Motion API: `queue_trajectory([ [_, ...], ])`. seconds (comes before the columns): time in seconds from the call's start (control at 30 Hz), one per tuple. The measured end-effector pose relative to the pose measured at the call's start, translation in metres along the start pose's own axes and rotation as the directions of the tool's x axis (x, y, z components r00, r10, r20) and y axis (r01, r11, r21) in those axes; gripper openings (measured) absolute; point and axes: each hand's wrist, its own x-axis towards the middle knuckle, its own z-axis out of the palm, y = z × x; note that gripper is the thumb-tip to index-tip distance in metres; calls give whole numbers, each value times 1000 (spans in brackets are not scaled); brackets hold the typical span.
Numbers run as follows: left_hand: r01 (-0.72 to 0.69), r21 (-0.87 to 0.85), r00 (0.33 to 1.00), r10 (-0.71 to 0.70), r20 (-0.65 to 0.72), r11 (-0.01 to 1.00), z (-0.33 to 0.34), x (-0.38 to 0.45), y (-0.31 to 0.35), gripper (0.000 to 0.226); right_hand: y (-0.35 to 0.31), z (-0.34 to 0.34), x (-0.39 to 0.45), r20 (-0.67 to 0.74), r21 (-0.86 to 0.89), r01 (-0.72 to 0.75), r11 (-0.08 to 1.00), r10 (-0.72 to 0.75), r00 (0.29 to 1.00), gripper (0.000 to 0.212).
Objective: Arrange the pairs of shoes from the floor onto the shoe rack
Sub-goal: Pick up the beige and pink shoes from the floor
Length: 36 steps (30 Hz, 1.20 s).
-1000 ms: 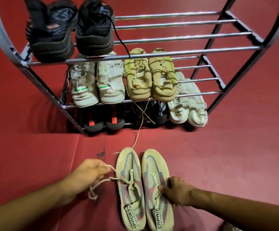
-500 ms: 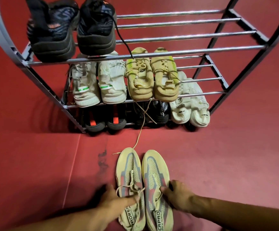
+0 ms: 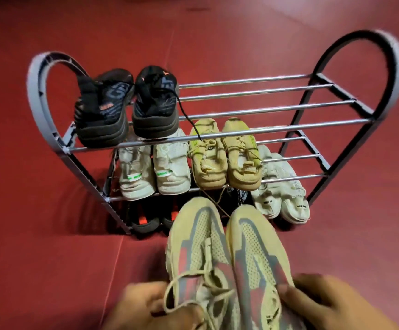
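The left hand point(image 3: 155, 306) is being held at seven o'clock in the head view, its fingers curled around the heel end of the left beige knit sneaker point(image 3: 193, 253), with a loose loop of that shoe's lace point(image 3: 181, 277) draped over the knuckles. The right hand point(image 3: 324, 303) is being held at five o'clock, palm turned inward and thumb pressed on the outer side of the right beige knit sneaker point(image 3: 255, 253), so that it is clamped on that shoe's heel end. Both hands are blurred. The two sneakers are being kept side by side, touching along their inner edges, with their toes aimed toward twelve o'clock at the shoe rack point(image 3: 336, 103). Whether their soles are resting on the red floor point(image 3: 50, 258) cannot be told.

Beyond the toes, the rack's bottom tier is being partly hidden; a black pair with red insoles point(image 3: 146, 220) is showing at its left end and a white pair point(image 3: 281, 198) at its right end, toward two o'clock of the held shoes. On the middle tier, a white pair with green heel tabs point(image 3: 153, 172) is sitting beside a tan pair point(image 3: 224, 158), heels outward. On the top tier, toward eleven o'clock, a black pair point(image 3: 127, 106) is occupying the left end, one black lace point(image 3: 189, 115) hanging down over the front bar.
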Motion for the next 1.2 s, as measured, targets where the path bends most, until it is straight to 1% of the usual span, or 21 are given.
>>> queue_trajectory([
  [0.03,-65,-36,996,63,-62,997,-5,1,12,38,-16,-24,-8,-13,37,23,999,-22,1000,54],
  [0.1,-194,-112,981,194,-10,975,-6,-12,55,39,-53,-71,-28,-102,108,104,989,-93,990,47],
  [0.13,-268,-135,963,268,-17,954,-7,-15,76,39,-67,-91,-34,-185,110,158,981,-136,973,42],
  [0.23,-419,-194,907,399,-135,887,-10,-5,138,18,-90,-144,-29,-433,52,326,944,-273,859,41],
  [0.3,-471,-178,877,437,-200,864,-13,10,184,23,-96,-178,-5,-567,82,399,913,-286,772,38],
  [0.37,-500,-159,852,451,-265,851,-17,35,231,21,-101,-213,23,-621,129,433,892,-268,737,38],
  [0.4,-506,-148,842,449,-297,850,-18,51,250,16,-103,-228,41,-632,138,428,893,-253,733,39],
  [0.47,-511,-159,834,443,-330,845,-20,91,279,44,-107,-250,69,-635,133,402,906,-233,736,41],
  [0.5,-497,-159,842,430,-325,853,-18,110,288,49,-105,-258,85,-640,125,387,914,-224,735,45],
  [0.6,-372,-99,905,336,-261,923,-9,156,296,20,-96,-264,127,-671,121,272,955,-123,731,58],
  [0.63,-330,-94,927,304,-222,939,-6,166,292,16,-92,-264,138,-674,123,222,967,-83,734,59],
  [0.67,-303,-81,936,280,-213,950,-2,174,287,18,-87,-263,146,-665,143,180,973,-40,746,56],
  [0.73,-312,-15,901,290,-321,950,-2,183,274,26,-80,-257,157,-643,166,136,977,3,766,48],
  [0.8,-343,162,805,378,-457,925,-2,192,266,34,-73,-252,159,-670,46,113,993,-53,741,50],
  [0.87,-363,319,713,482,-510,875,2,188,265,45,-68,-246,155,-722,-74,139,988,-149,676,50],
  [0.9,-380,358,694,519,-500,853,5,181,265,52,-66,-243,150,-734,-83,179,980,-182,654,50],
  [0.93,-403,373,699,544,-463,836,8,173,265,62,-66,-238,141,-732,-72,228,971,-207,649,52],
  [1.0,-464,400,737,595,-321,791,16,154,261,87,-67,-222,121,-667,-97,297,950,-283,689,65],
  [1.07,-465,534,760,628,-169,706,24,141,255,102,-65,-206,108,-595,-273,298,915,-404,695,82],
  [1.13,-412,658,737,655,-166,630,30,138,247,94,-61,-197,104,-563,-405,271,873,-472,679,87],
  [1.2,-411,621,695,670,-261,667,35,136,244,78,-58,-202,102,-574,-397,267,878,-464,674,65],
])
